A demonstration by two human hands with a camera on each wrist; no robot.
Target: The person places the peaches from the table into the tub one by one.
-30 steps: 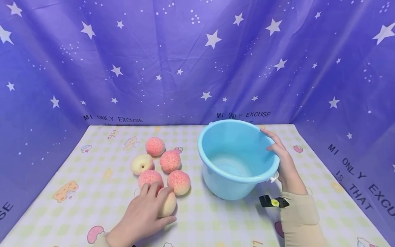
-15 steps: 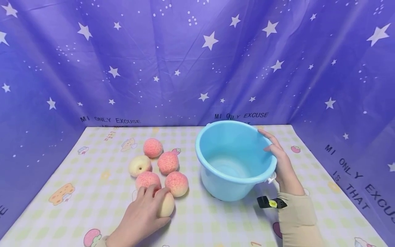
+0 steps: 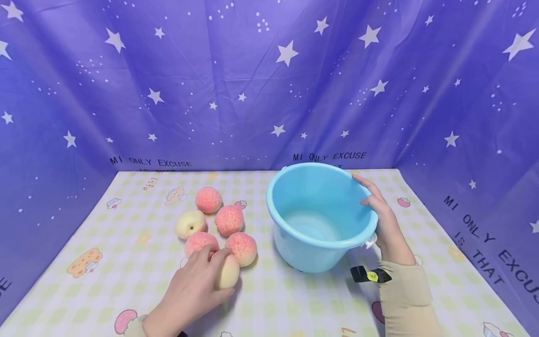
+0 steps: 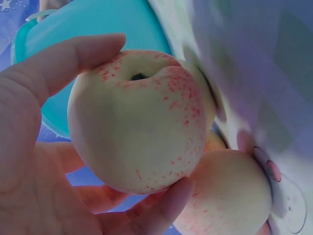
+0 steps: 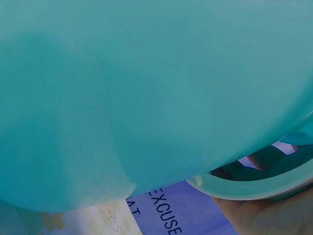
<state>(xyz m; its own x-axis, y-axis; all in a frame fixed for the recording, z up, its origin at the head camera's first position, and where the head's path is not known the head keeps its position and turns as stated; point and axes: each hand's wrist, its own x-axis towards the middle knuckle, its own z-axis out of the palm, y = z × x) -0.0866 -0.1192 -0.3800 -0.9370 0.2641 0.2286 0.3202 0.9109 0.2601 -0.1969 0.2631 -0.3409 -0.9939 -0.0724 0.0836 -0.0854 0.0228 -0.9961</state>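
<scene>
My left hand [image 3: 187,288] grips a pale peach [image 3: 229,273] at the near end of a peach cluster. In the left wrist view its thumb lies on one side of this peach and fingers on the other; the dark stem hollow shows. Close beside it are a pink-topped peach [image 3: 202,244] and a pink and cream peach [image 3: 242,249]. At the right, my right hand [image 3: 389,229] holds the rim of a light blue bucket [image 3: 309,255], thumb inside the rim. The bucket stands slightly tilted toward me, with nothing visible inside. Its wall [image 5: 122,98] fills most of the right wrist view.
Farther back lie a cream peach [image 3: 191,224], a red-pink peach [image 3: 229,220] and another red-pink peach [image 3: 208,200]. A checked cloth [image 3: 139,276] covers the table. A purple star curtain [image 3: 252,70] encloses the back and sides. A white handle joint [image 3: 370,241] sticks out from the bucket.
The left thumb has drawn in toward the peach, and the hand has risen slightly with it. My right hand stays on the bucket rim. The head view has shifted a little.
</scene>
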